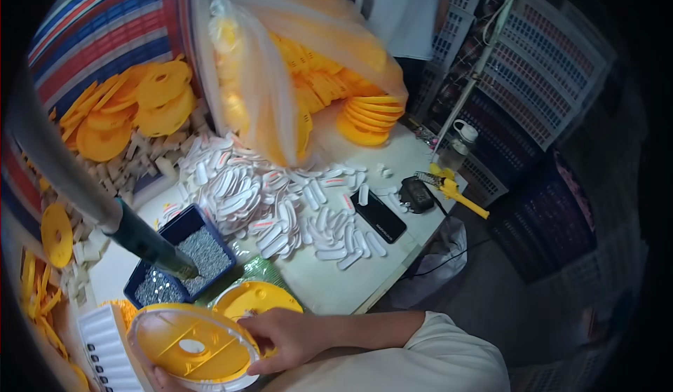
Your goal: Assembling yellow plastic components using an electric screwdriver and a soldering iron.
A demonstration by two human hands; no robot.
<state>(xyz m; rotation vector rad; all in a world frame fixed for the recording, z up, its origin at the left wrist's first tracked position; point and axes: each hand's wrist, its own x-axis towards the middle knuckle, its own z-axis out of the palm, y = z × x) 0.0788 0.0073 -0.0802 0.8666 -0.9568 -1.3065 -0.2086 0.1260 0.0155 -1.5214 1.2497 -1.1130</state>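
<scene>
A round yellow plastic housing with a white rim point(172, 325) and a hole in its middle is tilted up at the lower edge. My right hand point(291, 339) grips its right side, thumb and fingers pinching the rim. Only a little of my left hand point(166, 380) shows, against the housing's lower left; most of it is hidden. Just behind lies another yellow round part point(270, 295), partly covered. A blue two-part tray point(221, 227) holds many small metallic pieces. Over it slants a grey tube with a dark teal sleeve point(144, 238), its tip at the tray.
Loose white strip-shaped parts point(245, 196) are heaped across the white table point(319, 276). A black phone point(378, 217), a black adapter point(416, 194) and a yellow-handled tool point(459, 194) lie right. Behind stand a bag of yellow parts point(259, 90) and stacked yellow discs point(368, 120). A person point(403, 13) stands beyond.
</scene>
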